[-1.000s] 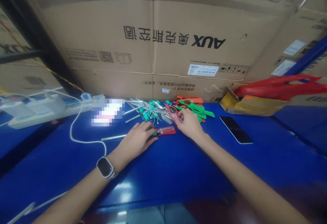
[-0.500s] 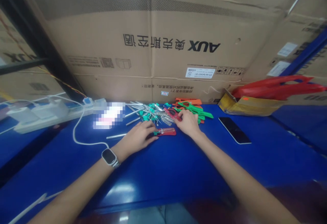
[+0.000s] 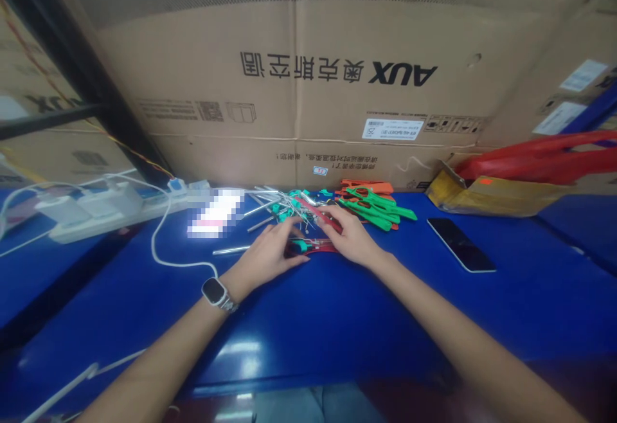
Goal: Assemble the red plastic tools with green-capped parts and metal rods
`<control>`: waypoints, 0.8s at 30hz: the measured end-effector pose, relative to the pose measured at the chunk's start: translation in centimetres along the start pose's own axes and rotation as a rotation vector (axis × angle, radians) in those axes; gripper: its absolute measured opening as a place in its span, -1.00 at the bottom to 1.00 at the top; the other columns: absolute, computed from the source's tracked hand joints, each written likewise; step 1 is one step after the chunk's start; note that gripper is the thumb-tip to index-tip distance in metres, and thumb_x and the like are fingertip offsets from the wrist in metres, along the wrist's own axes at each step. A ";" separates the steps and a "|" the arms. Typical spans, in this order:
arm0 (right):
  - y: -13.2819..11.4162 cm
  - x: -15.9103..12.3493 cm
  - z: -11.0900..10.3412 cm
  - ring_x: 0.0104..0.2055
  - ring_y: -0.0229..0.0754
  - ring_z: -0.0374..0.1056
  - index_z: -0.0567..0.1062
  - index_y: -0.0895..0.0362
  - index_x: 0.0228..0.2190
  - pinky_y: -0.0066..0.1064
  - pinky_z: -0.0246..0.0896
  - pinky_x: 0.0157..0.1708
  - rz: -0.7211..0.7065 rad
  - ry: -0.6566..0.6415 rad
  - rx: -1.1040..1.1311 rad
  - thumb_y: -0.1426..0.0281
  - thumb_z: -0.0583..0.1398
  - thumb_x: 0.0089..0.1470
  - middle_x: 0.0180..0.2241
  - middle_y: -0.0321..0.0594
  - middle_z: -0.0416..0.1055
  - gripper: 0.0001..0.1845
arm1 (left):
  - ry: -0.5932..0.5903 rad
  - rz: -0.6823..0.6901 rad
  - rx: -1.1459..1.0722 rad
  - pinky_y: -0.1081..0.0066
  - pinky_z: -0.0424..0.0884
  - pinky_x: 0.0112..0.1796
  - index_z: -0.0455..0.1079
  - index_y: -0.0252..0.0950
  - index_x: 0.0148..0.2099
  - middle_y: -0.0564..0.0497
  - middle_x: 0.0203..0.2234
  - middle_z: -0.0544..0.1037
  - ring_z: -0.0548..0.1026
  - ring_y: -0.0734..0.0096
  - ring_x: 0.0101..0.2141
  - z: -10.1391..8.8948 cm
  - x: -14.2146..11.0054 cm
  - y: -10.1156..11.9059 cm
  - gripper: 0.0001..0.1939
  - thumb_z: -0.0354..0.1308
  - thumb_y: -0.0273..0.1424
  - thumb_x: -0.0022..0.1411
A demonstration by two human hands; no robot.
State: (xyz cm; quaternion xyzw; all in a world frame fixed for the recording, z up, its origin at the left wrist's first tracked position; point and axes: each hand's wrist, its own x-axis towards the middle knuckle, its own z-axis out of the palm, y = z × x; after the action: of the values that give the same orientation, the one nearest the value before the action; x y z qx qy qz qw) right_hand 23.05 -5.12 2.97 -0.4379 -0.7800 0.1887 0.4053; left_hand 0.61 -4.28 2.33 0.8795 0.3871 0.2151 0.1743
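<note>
My left hand (image 3: 270,252) is curled over a red plastic handle half (image 3: 322,245) lying on the blue table, fingertips above and thumb below. A green part (image 3: 301,245) with thin wires sits in that half, beside my fingers. From under the hand a metal tube (image 3: 230,251) points left. My right hand (image 3: 354,233) pinches another red handle shell (image 3: 330,220), held tilted just above the first one. Behind both hands lies a heap of metal tubes, white wires and green parts (image 3: 284,207). Green handle shells (image 3: 380,214) and orange handle shells (image 3: 378,187) are piled to its right.
A black phone (image 3: 460,244) lies on the right, below a yellow open box (image 3: 496,195) with red plastic in it. At left are a white power strip (image 3: 72,231) and a pixelated bright object (image 3: 216,212). A big cardboard box (image 3: 308,108) walls the back.
My right hand has brought its red shell from the heap down toward the red half by my left hand, tilting it. My left hand keeps its place there. The view has shifted slightly.
</note>
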 end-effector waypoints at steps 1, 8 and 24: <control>-0.1 0.1 0.0 -0.01 -0.10 0.40 0.42 0.06 0.01 -0.22 0.27 0.00 -0.024 -0.030 -0.016 0.25 0.12 0.28 -0.04 -0.15 0.47 -0.68 | 0.012 -0.009 -0.006 0.11 0.34 0.00 0.06 -0.21 0.28 -0.13 0.03 0.51 0.47 0.05 0.01 -0.2 -0.1 0.0 -0.23 0.30 -0.10 0.15; -1.6 0.9 -0.6 0.00 0.00 0.42 0.30 -0.05 0.18 -0.12 0.35 -0.06 0.021 -0.232 -0.247 0.04 0.08 0.27 0.12 -0.13 0.38 -0.47 | 0.132 -0.041 -0.193 0.17 0.43 -0.03 0.26 -0.19 0.17 -0.09 -0.06 0.54 0.52 0.16 -0.06 -2.8 -1.0 -1.6 -0.28 0.35 -0.01 0.05; -0.8 -0.1 0.8 -0.17 -0.11 0.39 0.46 -0.03 0.09 -0.19 0.33 -0.12 -0.025 -0.142 -0.172 0.16 0.21 0.20 -0.21 -0.18 0.40 -0.56 | -0.061 0.079 -0.001 0.14 0.35 0.04 0.48 -0.13 0.06 -0.05 -0.01 0.50 0.44 0.16 0.00 -1.1 -0.7 -0.9 -0.70 0.18 -0.23 0.31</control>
State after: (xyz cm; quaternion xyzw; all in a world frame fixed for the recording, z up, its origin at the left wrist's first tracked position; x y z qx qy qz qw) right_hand 22.00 -5.62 2.91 -0.4467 -0.8254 0.1467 0.3124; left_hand -0.88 -4.10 2.66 0.9002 0.3464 0.1952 0.1775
